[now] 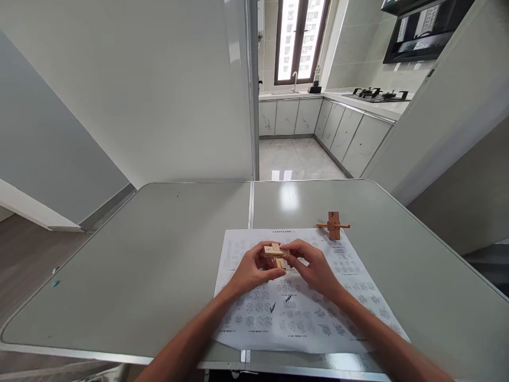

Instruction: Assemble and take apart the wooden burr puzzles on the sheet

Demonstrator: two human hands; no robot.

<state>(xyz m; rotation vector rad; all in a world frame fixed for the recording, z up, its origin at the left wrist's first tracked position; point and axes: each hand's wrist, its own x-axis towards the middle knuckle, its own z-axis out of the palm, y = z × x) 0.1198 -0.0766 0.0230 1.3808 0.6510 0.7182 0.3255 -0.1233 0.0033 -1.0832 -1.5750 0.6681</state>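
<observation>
Left hand (254, 269) and right hand (314, 265), close together above the printed sheet (294, 323), both with fingers closed on a pale wooden block assembly (275, 253). Beyond the sheet's far right corner, partly overlapping it, a reddish-brown wooden piece (334, 233) with a crossing rod (342, 226). Beneath the sheet, the grey table (159, 265).

Both forearms enter from the near edge, one from either side, and angle inward toward the middle. Left hand (254, 268): fingers curled, thumb extended to the right, back of hand facing the left side. Right hand (314, 265): fingers bent and pointing left, index finger and thumb brought close together. Hands face each other, near but apart. Forearms and wrists bare.
</observation>
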